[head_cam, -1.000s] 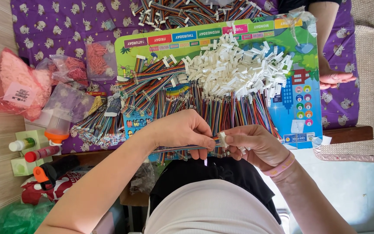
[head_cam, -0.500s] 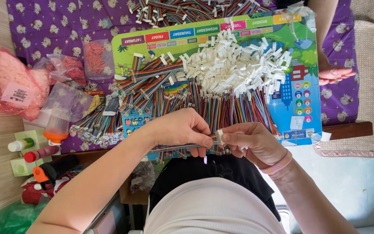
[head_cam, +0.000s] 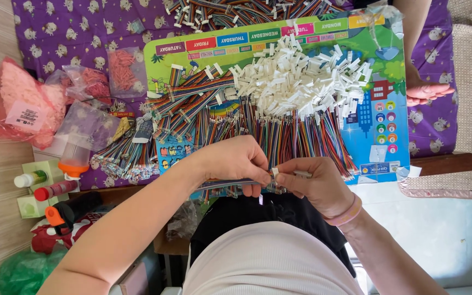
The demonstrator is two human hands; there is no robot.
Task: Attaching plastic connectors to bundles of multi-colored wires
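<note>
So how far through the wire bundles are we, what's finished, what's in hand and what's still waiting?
Looks done: multicoloured ribbon cables already fitted with white plastic connectors are heaped on the colourful printed board. In hand: the left hand and right hand pinch one flat multicoloured wire strip with a small white connector at its end. Left: I can't tell how many unfinished strips remain among the spread cables.
</note>
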